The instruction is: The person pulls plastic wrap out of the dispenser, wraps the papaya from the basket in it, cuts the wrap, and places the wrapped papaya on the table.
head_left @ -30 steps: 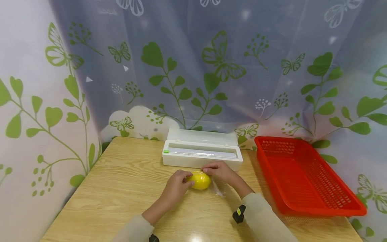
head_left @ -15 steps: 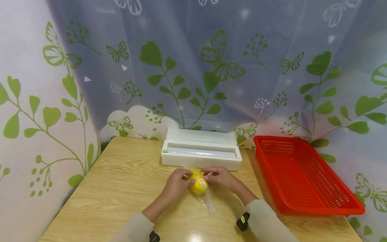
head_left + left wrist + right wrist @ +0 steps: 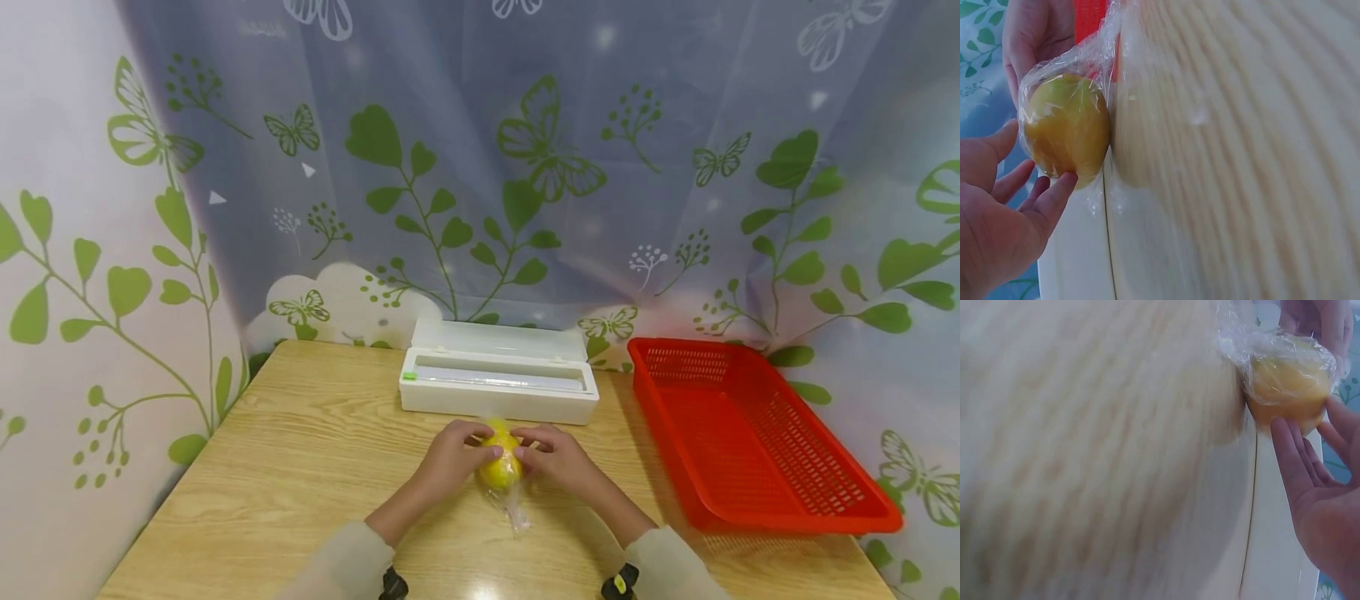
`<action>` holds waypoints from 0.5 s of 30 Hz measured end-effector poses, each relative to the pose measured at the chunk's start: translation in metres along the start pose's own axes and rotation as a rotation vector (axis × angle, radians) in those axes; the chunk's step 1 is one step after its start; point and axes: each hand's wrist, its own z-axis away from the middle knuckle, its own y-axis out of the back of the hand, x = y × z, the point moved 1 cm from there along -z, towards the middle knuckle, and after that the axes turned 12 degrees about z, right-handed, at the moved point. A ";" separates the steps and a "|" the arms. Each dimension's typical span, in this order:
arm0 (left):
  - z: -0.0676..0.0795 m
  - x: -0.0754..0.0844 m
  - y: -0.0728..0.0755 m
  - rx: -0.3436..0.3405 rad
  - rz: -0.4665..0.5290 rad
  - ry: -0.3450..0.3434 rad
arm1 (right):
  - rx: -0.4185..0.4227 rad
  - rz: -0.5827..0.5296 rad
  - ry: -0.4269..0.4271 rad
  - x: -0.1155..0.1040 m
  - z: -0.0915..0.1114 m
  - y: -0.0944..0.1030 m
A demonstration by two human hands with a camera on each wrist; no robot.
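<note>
A yellow lemon (image 3: 500, 473) in clear cling film sits on the wooden table between both hands, with a loose twisted tail of film (image 3: 517, 517) pointing toward the person. My left hand (image 3: 453, 457) holds its left side, thumb on top and fingers along the side. From the right, my right hand (image 3: 558, 457) grips it the same way, the two thumbs close together over the fruit. In the left wrist view the film lies crinkled around the lemon (image 3: 1069, 125), fingertips against its side. The right wrist view shows the fingers of the right hand (image 3: 1329, 506) touching the wrapped lemon (image 3: 1288, 390).
Behind the hands stands a white cling film dispenser (image 3: 498, 406), lid raised, a roll of film (image 3: 498, 379) inside. A red plastic basket (image 3: 765, 525) is at the right of the wooden table (image 3: 300, 467). A patterned curtain (image 3: 450, 125) hangs behind.
The lemon has been turned so that its film tail swings from the right to the near side. The right hand has shifted slightly nearer, and both thumbs now lie on the lemon.
</note>
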 end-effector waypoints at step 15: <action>-0.003 0.001 -0.009 -0.022 0.001 0.013 | 0.123 0.145 0.024 -0.003 0.026 -0.001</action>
